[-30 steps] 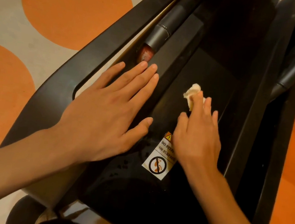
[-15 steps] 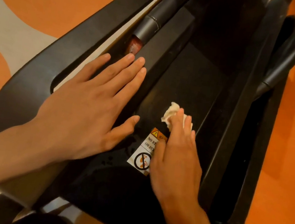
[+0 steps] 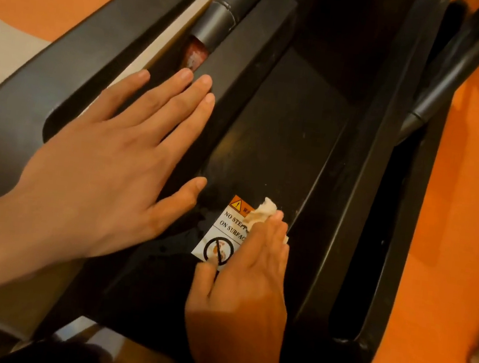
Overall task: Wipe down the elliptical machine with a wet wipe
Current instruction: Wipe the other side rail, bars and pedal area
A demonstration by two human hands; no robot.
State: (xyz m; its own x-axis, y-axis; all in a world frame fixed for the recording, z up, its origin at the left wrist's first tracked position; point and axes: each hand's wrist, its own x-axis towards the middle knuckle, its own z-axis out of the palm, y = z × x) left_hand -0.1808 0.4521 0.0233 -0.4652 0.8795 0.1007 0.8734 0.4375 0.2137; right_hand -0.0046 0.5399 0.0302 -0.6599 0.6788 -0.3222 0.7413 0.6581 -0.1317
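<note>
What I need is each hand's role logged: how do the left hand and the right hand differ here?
The left hand lies flat and empty; the right hand presses down a crumpled wipe. The left hand rests on the raised side ledge; the right hand sits lower, in the middle channel, partly over the warning sticker. Both are palm-down on the black machine.

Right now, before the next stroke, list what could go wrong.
1. The wet wipe lies on the corner of the warning sticker under the right hand; rubbing there may lift or smear the label.
2. The left hand lies flat, its fingertips at the gap below the grey tube; if parts shift, they could be pinched.
3. The wipe is a small crumpled wad and may slip out.
</note>
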